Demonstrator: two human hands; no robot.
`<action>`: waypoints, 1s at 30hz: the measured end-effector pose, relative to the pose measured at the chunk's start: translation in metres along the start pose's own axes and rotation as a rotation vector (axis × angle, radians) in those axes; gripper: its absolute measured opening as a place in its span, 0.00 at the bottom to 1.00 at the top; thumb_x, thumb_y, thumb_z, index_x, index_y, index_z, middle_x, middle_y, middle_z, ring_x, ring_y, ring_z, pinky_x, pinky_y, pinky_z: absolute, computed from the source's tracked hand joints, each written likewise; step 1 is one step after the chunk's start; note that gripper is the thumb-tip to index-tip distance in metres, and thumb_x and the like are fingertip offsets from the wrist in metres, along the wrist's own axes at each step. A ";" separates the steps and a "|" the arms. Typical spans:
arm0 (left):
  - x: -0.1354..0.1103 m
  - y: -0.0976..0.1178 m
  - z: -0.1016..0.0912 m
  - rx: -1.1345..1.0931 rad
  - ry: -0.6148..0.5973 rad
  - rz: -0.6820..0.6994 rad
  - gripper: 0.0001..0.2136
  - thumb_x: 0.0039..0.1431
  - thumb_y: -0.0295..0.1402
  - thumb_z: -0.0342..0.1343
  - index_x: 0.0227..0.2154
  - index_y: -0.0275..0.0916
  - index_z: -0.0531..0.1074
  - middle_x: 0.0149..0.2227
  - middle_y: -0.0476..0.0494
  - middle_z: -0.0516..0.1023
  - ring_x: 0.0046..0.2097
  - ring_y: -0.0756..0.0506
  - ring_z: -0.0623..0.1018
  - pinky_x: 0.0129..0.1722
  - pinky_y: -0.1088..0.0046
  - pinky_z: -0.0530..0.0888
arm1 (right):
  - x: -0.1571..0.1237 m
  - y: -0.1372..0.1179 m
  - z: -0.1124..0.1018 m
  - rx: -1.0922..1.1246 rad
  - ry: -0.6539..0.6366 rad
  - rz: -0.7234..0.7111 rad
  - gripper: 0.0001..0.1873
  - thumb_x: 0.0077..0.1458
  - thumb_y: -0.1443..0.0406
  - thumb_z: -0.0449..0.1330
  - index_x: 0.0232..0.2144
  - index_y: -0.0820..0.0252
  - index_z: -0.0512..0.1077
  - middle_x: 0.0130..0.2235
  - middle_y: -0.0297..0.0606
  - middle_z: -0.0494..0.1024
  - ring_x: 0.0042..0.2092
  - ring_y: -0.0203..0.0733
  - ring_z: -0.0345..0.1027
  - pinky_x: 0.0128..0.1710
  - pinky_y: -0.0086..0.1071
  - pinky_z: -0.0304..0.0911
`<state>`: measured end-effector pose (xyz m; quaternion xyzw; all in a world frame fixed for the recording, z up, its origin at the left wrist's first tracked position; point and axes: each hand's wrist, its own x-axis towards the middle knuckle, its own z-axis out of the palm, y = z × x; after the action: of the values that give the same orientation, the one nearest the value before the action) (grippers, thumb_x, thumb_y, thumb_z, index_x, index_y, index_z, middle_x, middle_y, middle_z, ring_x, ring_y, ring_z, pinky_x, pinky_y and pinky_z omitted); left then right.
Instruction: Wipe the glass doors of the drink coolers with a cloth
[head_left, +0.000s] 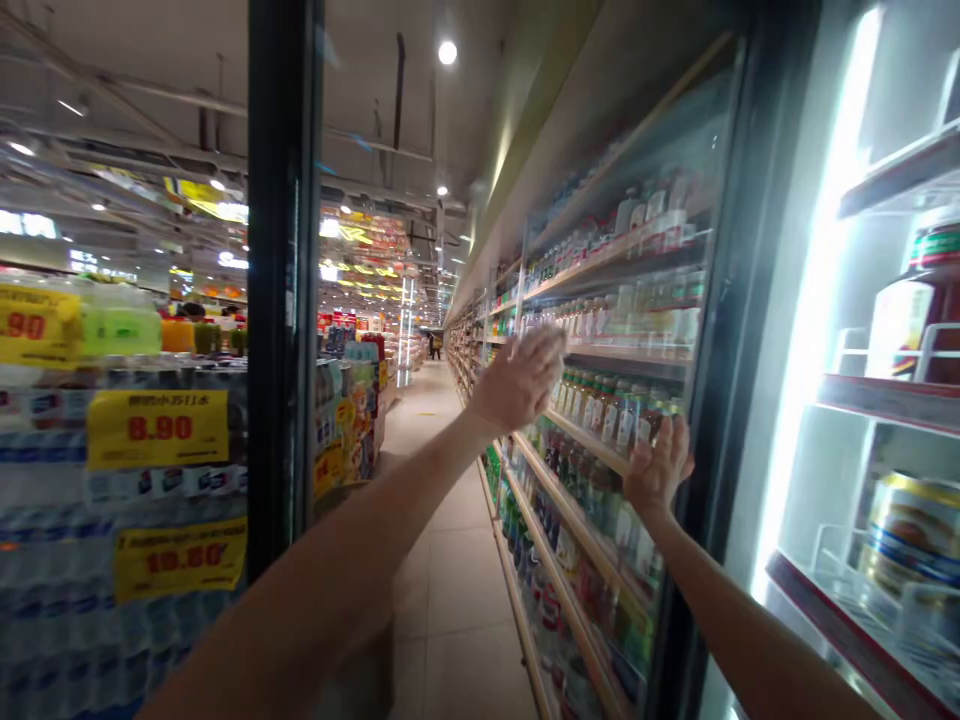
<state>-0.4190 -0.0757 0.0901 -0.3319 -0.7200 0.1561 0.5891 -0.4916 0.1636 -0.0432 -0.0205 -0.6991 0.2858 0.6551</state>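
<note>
A glass fridge door [420,90] with a dark frame stands swung out in front of me. My left hand [521,380] reaches to the middle of the pane, its fingers smeared by motion. A pale blur shows along its fingertips; whether it is a cloth or a reflection cannot be made out. Lower and to the right, my right hand [660,468] is raised beside the door's inner frame [709,400], fingers stretched up and apart, seemingly against the glass. Nothing shows in it.
On the right, the lit fridge has shelves [885,395] holding a dark bottle [911,310] and a gold-topped can [911,535]. Through the glass, long shelves of bottles [600,405] line the aisle floor [427,500]. Stacked packs of bottles [120,640] with yellow price signs [157,428] stand left.
</note>
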 end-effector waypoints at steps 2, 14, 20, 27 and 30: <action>0.019 -0.006 -0.003 0.024 0.075 -0.199 0.21 0.62 0.34 0.41 0.57 0.36 0.60 0.66 0.41 0.49 0.66 0.38 0.46 0.63 0.52 0.50 | 0.000 0.000 0.000 -0.004 0.000 0.002 0.30 0.59 0.59 0.41 0.62 0.64 0.51 0.63 0.54 0.52 0.64 0.55 0.42 0.57 0.63 0.42; 0.053 0.020 0.009 -0.022 -0.020 -0.082 0.22 0.61 0.33 0.41 0.57 0.33 0.59 0.65 0.39 0.49 0.66 0.38 0.47 0.64 0.52 0.48 | 0.001 -0.001 -0.004 -0.007 -0.018 0.000 0.30 0.60 0.58 0.39 0.62 0.63 0.51 0.64 0.52 0.51 0.65 0.52 0.41 0.58 0.59 0.42; 0.029 0.062 0.031 -0.097 -0.166 0.387 0.20 0.59 0.33 0.45 0.54 0.38 0.64 0.63 0.46 0.58 0.64 0.42 0.54 0.63 0.59 0.52 | 0.001 0.004 0.000 -0.004 0.007 -0.028 0.29 0.59 0.60 0.40 0.62 0.59 0.49 0.63 0.52 0.52 0.64 0.53 0.43 0.56 0.62 0.43; 0.066 -0.059 -0.024 0.067 0.135 -0.394 0.21 0.62 0.37 0.41 0.57 0.41 0.59 0.66 0.50 0.49 0.66 0.41 0.49 0.64 0.49 0.47 | 0.001 0.005 0.002 -0.013 0.030 -0.047 0.30 0.59 0.60 0.40 0.62 0.63 0.51 0.63 0.54 0.53 0.64 0.55 0.45 0.56 0.62 0.44; 0.031 -0.063 -0.040 0.094 0.193 -0.480 0.22 0.60 0.37 0.42 0.57 0.38 0.59 0.66 0.47 0.49 0.66 0.40 0.46 0.64 0.51 0.47 | 0.000 0.005 0.001 -0.014 0.023 -0.030 0.29 0.59 0.60 0.40 0.62 0.61 0.51 0.63 0.53 0.54 0.63 0.54 0.45 0.56 0.62 0.44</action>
<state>-0.4019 -0.1080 0.1626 -0.1373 -0.7105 0.0125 0.6901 -0.4943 0.1672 -0.0454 -0.0180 -0.6936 0.2708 0.6672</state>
